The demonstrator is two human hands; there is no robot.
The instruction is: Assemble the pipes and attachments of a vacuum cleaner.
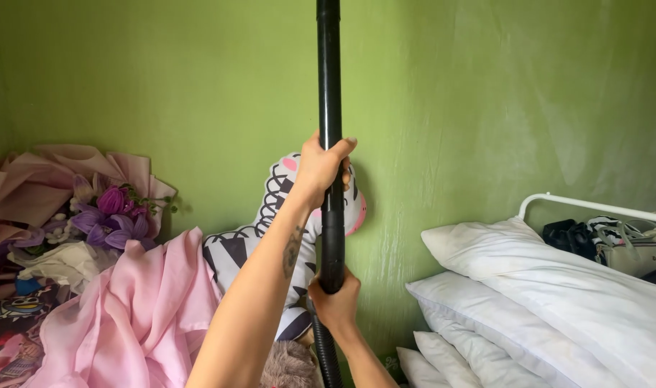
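Both hands grip a black vacuum tube (329,86) held upright before a green wall (486,100): the left hand (320,167) clamped higher, the right hand (335,302) lower, where the ribbed hose (326,359) joins. Rigid, smooth and likely light, it suits this spaced two-handed hold. White pillows (558,294) lie right, pink cloth (141,316) left.

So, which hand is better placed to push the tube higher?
Probably the left hand: it grips the tube higher up; the right hand holds the bottom end by the hose.
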